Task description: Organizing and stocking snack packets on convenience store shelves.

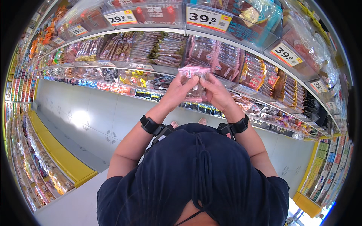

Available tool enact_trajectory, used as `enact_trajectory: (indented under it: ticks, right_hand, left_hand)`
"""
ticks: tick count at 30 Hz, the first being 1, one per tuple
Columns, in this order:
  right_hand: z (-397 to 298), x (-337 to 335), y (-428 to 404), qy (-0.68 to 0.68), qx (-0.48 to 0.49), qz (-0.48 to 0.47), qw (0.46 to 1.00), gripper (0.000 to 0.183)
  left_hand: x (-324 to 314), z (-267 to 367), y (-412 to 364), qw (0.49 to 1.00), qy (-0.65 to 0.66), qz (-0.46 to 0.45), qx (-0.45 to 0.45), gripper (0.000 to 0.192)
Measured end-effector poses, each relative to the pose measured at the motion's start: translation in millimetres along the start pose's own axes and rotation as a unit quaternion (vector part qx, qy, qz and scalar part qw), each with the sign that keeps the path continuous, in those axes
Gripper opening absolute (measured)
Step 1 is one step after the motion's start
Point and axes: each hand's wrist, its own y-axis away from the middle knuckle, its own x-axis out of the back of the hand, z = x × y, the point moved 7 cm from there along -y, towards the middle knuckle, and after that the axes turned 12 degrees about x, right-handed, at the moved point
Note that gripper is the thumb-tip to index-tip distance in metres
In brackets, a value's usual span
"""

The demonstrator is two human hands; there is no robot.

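Note:
Between my two hands are several small pink-edged clear snack packets (195, 87), held in front of the shelf. My left hand (179, 91) grips them from the left with its thumb on the top packet. From the right, my right hand (216, 90) grips the same packets, its thumb close to the other thumb. Similar pink-edged packets (226, 58) stand in rows in the shelf compartment just beyond my hands. Brown and green packets (169, 48) stand in the compartment to the left, orange-edged packets (252, 72) in the one to the right.
Above, an upper shelf with clear plastic fronts and price tags (209, 18) holds larger packs. Lower tiers hold yellow wrapped snacks (134, 79) and others. A yellow-based shelf unit (62, 149) stands at the left, another (308, 203) at the lower right. A white surface (76, 197) lies at the lower left.

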Motion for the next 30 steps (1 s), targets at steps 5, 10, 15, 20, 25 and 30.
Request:
enact_trajectory:
  ticks: [5, 10, 15, 20, 25, 30]
  right_hand:
    - [-2.6, 16.7, 2.3, -0.103, 0.046, 0.046, 0.993, 0.037]
    - [-11.7, 17.1, 6.6, -0.122, 0.066, 0.037, 0.99, 0.036]
    - [-7.2, 30.8, 2.6, -0.215, 0.061, 0.046, 0.974, 0.038]
    - [-21.8, 22.0, 5.1, -0.192, 0.104, 0.067, 0.974, 0.041]
    - [-25.5, 36.7, 0.6, -0.122, 0.11, 0.075, 0.984, 0.043]
    - [-55.9, 72.5, 13.4, -0.102, 0.177, 0.114, 0.972, 0.041]
  left_hand:
    - [-11.7, 2.4, -16.3, 0.995, -0.096, 0.019, -0.033, 0.049]
    - [-15.6, -2.6, -29.0, 0.99, -0.131, 0.014, -0.052, 0.049]
    - [-24.1, 8.5, -27.5, 0.992, -0.106, 0.027, -0.058, 0.045]
    - [-26.0, 8.6, -28.6, 0.998, -0.048, 0.032, -0.025, 0.037]
    - [-30.7, 14.3, -25.9, 0.999, -0.006, 0.044, -0.016, 0.035]
    - [-6.6, 12.7, -36.3, 0.992, 0.106, 0.026, 0.057, 0.03]
